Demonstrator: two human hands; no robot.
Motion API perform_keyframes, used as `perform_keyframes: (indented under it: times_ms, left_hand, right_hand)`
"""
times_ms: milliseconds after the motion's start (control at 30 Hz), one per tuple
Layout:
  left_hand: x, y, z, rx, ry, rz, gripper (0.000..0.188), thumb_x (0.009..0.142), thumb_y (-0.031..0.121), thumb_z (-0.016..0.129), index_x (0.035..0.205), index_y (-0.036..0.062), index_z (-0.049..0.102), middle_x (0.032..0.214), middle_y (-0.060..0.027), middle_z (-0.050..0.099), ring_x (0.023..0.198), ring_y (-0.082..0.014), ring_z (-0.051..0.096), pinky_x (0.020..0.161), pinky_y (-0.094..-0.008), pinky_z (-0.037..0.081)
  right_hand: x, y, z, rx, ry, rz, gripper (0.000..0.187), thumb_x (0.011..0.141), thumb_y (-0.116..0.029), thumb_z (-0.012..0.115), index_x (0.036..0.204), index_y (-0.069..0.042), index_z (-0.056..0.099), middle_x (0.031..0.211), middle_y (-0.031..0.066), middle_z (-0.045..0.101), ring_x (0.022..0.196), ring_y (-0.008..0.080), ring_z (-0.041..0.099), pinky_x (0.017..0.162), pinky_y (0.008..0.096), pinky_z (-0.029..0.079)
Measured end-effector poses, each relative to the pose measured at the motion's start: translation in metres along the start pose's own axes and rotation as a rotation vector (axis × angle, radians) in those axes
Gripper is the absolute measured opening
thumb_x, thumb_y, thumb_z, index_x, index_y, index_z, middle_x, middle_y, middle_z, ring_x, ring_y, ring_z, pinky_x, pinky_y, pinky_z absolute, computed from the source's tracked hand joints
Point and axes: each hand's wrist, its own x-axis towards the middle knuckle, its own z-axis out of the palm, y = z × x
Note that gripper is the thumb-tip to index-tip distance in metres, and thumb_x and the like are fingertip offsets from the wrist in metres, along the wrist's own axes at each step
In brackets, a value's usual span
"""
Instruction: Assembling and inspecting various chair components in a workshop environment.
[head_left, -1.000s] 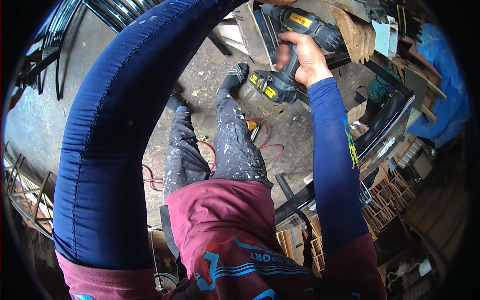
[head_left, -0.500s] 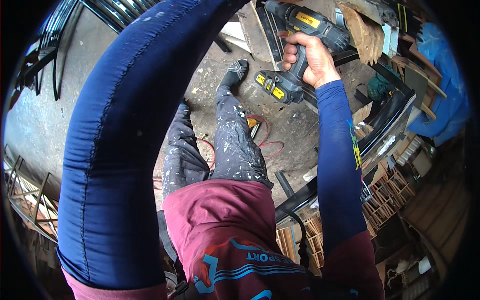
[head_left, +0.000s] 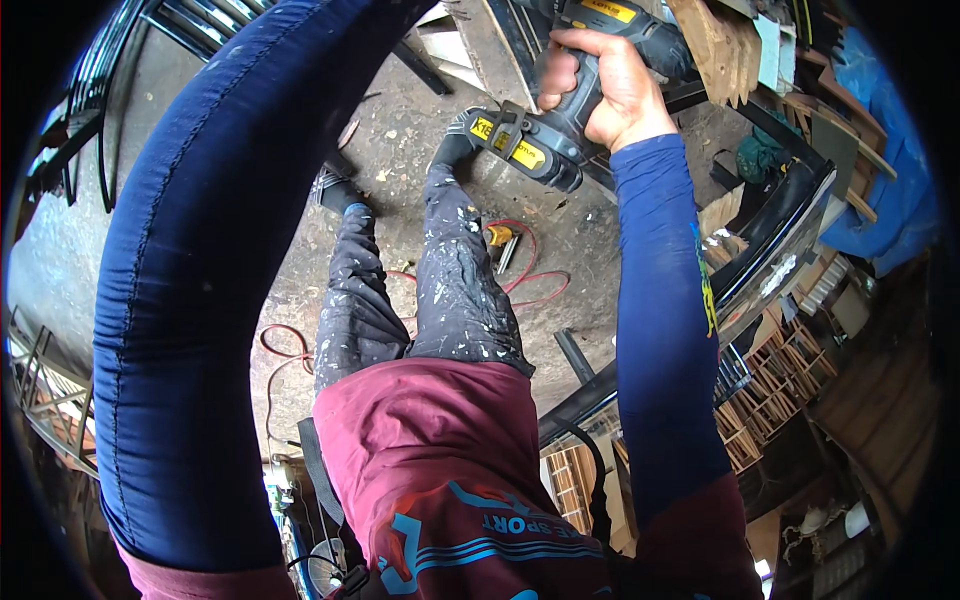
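The right hand (head_left: pixel 625 95) stays wrapped around the handle of a dark power drill (head_left: pixel 580 100), closed snugly on it; over the last half second drill and hand have shifted up and to the left in the view, so that the upper part of the drill's body now runs out past the top edge, and whatever its front end meets cannot be told. Below and left of the grip, the battery pack (head_left: pixel 535 150) has come across part of the right foot (head_left: pixel 455 140), which showed whole a moment earlier (an overlap in the view, not a touch); the grasp itself looks unchanged, so the drill remains fully in the right hand's control.

The left arm (head_left: pixel 190 250) reaches up to the left of the grip; its hand lies beyond the top edge, so its state cannot be told. Just right of the grip, jagged wood pieces (head_left: pixel 715 50) stand close to the drill's rear; well below the grip, a yellow-and-grey tool (head_left: pixel 499 236) lies on the floor beside a red hose (head_left: pixel 537 250).
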Motion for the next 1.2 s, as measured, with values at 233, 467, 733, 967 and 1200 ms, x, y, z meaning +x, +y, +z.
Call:
perform_keyframes:
  times_ms: [233, 467, 733, 967, 1200]
  left_hand:
    - [-0.01, -0.016, -0.008, -0.572, 0.287, 0.047, 0.03, 0.077, 0.018, 0.059, 0.099, 0.0089, 0.077, 0.104, -0.0019, 0.074, 0.117, -0.0224, 0.059, 0.118, -0.0503, 0.029]
    - [-0.003, 0.005, 0.006, -0.106, 0.186, -0.075, 0.039, 0.08, 0.016, 0.056, 0.115, 0.0117, 0.074, 0.125, 0.0004, 0.068, 0.129, -0.0247, 0.051, 0.121, -0.0463, 0.024]
    - [-0.007, 0.009, 0.025, -0.161, 0.426, -0.174, 0.041, 0.08, 0.016, 0.055, 0.116, 0.0103, 0.073, 0.125, 0.0005, 0.069, 0.129, -0.023, 0.05, 0.121, -0.0462, 0.025]
    - [-0.001, 0.004, 0.018, 0.046, 0.184, -0.015, 0.024, 0.076, 0.023, 0.059, 0.079, 0.0135, 0.08, 0.083, -0.0021, 0.076, 0.104, -0.0192, 0.066, 0.118, -0.0559, 0.025]
    - [-0.015, -0.014, -0.021, -0.384, 0.062, 0.006, 0.023, 0.075, 0.022, 0.06, 0.078, 0.0105, 0.079, 0.078, -0.0005, 0.074, 0.101, -0.0203, 0.066, 0.118, -0.0552, 0.026]
  right_hand:
    - [0.002, -0.005, 0.001, -0.105, 0.035, 0.007, 0.015, 0.094, -0.016, 0.061, 0.083, -0.009, 0.053, 0.063, -0.0011, 0.05, 0.056, 0.0117, 0.048, 0.058, 0.0328, 0.043]
    - [0.0, -0.002, 0.009, -0.103, 0.061, 0.006, 0.015, 0.092, -0.016, 0.064, 0.084, -0.008, 0.054, 0.062, -0.0009, 0.05, 0.055, 0.0116, 0.049, 0.058, 0.0329, 0.044]
    - [0.0, 0.003, 0.017, -0.121, 0.055, -0.021, 0.015, 0.092, -0.016, 0.065, 0.084, -0.008, 0.055, 0.062, -0.0009, 0.051, 0.054, 0.0118, 0.049, 0.058, 0.0326, 0.044]
    - [-0.001, 0.002, 0.006, -0.159, 0.066, -0.07, 0.014, 0.092, -0.016, 0.066, 0.088, -0.007, 0.056, 0.063, -0.0003, 0.053, 0.055, 0.0115, 0.051, 0.057, 0.0317, 0.045]
    - [-0.011, 0.014, 0.004, -0.237, 0.219, -0.177, 0.015, 0.089, -0.015, 0.065, 0.097, -0.005, 0.058, 0.069, 0.0039, 0.056, 0.053, 0.0142, 0.053, 0.052, 0.0336, 0.048]
